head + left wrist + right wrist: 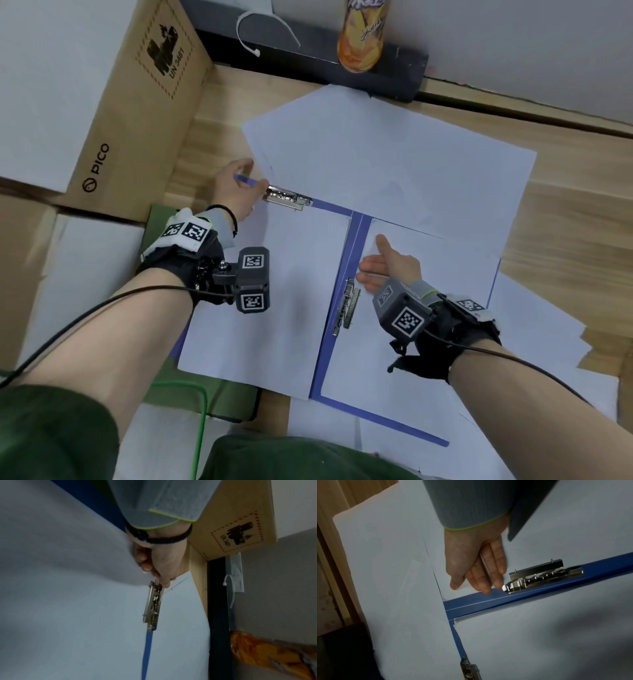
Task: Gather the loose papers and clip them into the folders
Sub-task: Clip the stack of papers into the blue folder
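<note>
Both hands work: left hand [236, 192] pinches top clip [287, 198], right hand [387, 267] flattens papers [428, 274].

Folder [356, 240]: blue, with a paler line along the spine.
Papers [394, 161]: plain white, unprinted.
Clips [287, 198]: shiny silver metal.
Box [137, 113]: brown cardboard; black "PICO" lettering, black pictogram in a red dashed frame.
Table [575, 212]: light wood grain.
Can [361, 37]: orange and yellow print.
Wrist cameras [251, 279]: black, with black-and-white square markers.
Cuffs [471, 507]: grey, edged in yellow-green.
Sleeve [51, 431]: dark green.
Cable [200, 428]: green.
</note>
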Demonstrator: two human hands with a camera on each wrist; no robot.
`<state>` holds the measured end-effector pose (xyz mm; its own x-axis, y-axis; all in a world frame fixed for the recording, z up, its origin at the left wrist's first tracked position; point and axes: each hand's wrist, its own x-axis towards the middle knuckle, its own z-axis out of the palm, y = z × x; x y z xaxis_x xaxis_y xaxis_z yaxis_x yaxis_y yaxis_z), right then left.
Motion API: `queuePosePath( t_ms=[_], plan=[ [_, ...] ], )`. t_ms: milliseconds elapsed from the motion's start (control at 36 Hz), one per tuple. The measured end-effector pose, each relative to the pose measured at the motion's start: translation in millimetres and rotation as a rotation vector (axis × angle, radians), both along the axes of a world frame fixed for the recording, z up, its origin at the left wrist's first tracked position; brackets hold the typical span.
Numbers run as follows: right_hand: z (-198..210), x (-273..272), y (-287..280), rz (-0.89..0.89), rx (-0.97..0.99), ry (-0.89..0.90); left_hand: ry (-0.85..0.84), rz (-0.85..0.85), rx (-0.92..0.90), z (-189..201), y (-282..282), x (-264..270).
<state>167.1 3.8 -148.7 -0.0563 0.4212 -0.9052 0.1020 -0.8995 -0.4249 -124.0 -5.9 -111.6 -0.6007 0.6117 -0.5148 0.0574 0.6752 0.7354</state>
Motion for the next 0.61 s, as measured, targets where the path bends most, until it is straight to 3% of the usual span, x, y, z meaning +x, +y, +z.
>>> queuePosePath(
  t_ms=[167,417,611],
  plan=[
    [0,-1,0,-0.014,-0.012,0.036,0.059,-0.012,0.04,-11,-1,-5],
    [0,2,-2,0.059,0.021,-0.044,0.012,0.099,0.036,-8,-5,-9],
    [4,2,1,0.167,-0.002,-0.053,0.155,0.244,-0.018,8,-57,-25]
  ],
)
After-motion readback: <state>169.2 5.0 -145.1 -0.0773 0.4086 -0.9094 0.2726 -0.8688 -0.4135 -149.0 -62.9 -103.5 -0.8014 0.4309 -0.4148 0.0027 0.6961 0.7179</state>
